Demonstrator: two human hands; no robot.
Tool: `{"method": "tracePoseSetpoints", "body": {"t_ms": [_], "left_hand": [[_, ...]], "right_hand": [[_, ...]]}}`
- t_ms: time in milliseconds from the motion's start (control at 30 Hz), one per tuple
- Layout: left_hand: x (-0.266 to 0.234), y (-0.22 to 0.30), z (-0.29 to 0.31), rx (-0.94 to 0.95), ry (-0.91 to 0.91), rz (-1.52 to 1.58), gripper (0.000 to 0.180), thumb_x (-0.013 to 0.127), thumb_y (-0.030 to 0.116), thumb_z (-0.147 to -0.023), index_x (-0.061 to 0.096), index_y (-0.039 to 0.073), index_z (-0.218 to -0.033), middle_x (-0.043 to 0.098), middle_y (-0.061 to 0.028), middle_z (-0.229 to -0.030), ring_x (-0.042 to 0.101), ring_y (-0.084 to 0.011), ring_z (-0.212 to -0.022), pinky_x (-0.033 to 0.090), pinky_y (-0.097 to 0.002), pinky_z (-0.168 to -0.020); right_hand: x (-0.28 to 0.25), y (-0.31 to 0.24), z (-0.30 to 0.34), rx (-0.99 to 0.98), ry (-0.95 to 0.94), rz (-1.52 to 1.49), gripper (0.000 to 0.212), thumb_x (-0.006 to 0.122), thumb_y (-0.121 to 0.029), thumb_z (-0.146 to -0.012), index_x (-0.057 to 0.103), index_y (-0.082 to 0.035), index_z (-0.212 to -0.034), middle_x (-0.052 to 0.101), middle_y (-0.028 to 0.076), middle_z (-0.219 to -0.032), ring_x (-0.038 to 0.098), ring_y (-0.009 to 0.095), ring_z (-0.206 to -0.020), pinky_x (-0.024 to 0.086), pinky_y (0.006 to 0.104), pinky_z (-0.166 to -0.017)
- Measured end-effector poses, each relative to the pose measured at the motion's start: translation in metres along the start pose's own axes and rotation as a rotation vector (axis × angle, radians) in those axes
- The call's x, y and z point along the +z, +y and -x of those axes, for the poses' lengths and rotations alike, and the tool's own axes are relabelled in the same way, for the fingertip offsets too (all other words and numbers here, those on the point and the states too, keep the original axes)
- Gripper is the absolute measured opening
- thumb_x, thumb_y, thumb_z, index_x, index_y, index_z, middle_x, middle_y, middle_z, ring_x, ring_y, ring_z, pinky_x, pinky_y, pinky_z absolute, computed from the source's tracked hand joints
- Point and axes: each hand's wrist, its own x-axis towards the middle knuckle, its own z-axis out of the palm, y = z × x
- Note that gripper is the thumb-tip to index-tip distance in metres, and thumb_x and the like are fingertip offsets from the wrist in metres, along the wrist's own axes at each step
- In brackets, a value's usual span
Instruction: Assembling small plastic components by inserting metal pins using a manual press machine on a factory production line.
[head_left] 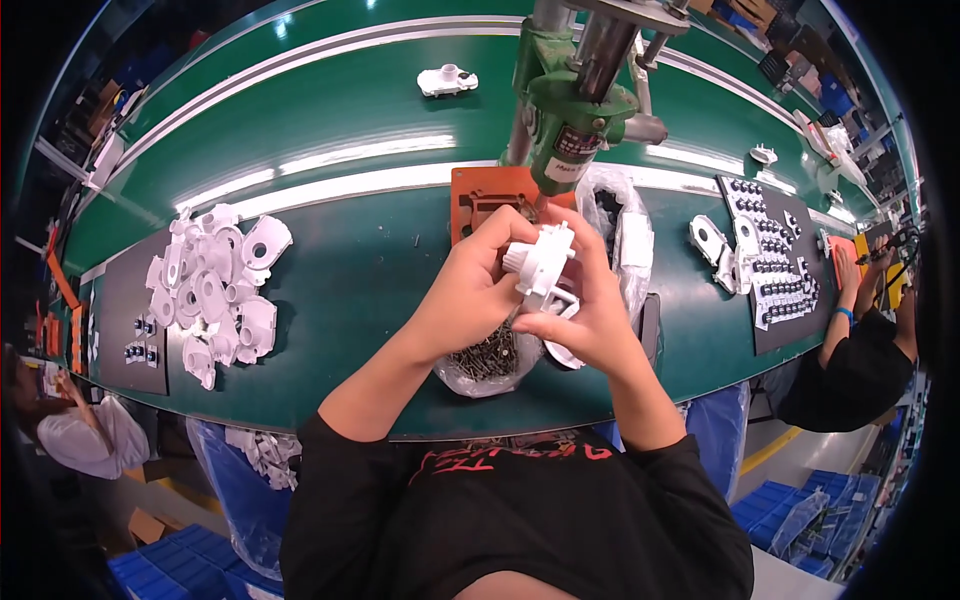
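Observation:
Between both hands I hold a white plastic housing, raised over the bench in front of a green drill-press-like machine. My left hand grips its left side, next to a ribbed round part. My right hand curls around its right side, thumb underneath. Fingers hide parts of the housing. Under my hands lies a clear bag of screws. Behind them an orange fixture plate sits below the machine's head, partly covered by my left hand.
A pile of white plastic covers lies on the left. To the right are more white shells and a board with rows of small dark-capped parts. A white assembly sits on the green belt. Other people work at both sides.

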Motion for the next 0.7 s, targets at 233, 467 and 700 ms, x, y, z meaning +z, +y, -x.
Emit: {"method": "tracePoseSetpoints", "body": {"t_ms": [233, 467, 700], "left_hand": [[0.017, 0.012, 0.003, -0.010, 0.049, 0.312, 0.044, 0.059, 0.007, -0.088, 0.035, 0.004, -0.126, 0.051, -0.0119, -0.117, 0.052, -0.0156, -0.108, 0.044, -0.0298, -0.091], [0.012, 0.008, 0.010, 0.158, 0.218, -0.396, 0.026, 0.064, 0.008, -0.085, 0.051, -0.002, -0.105, 0.063, -0.0098, -0.083, 0.064, -0.0110, -0.072, 0.050, -0.0257, -0.063], [-0.029, 0.008, -0.006, 0.295, 0.076, -1.225, 0.015, 0.062, 0.005, -0.073, 0.056, 0.005, -0.087, 0.062, -0.0092, -0.078, 0.060, -0.0313, -0.070, 0.049, -0.0414, -0.060]], "right_hand": [[-0.002, -0.005, -0.014, -0.192, 0.393, -0.042, 0.090, 0.055, -0.055, -0.085, 0.010, -0.005, -0.144, 0.037, 0.020, -0.131, 0.047, 0.026, -0.116, 0.041, 0.0371, -0.095], [-0.005, -0.010, -0.004, -0.152, 0.256, -0.161, 0.099, 0.051, -0.065, -0.082, 0.007, -0.002, -0.145, 0.037, 0.018, -0.133, 0.043, 0.026, -0.120, 0.034, 0.0375, -0.101], [-0.087, 0.056, 0.016, 0.163, 0.131, 0.904, 0.022, 0.065, -0.008, -0.078, 0.065, -0.001, -0.099, 0.062, 0.012, -0.094, 0.056, 0.028, -0.095, 0.046, 0.0351, -0.080]]}}
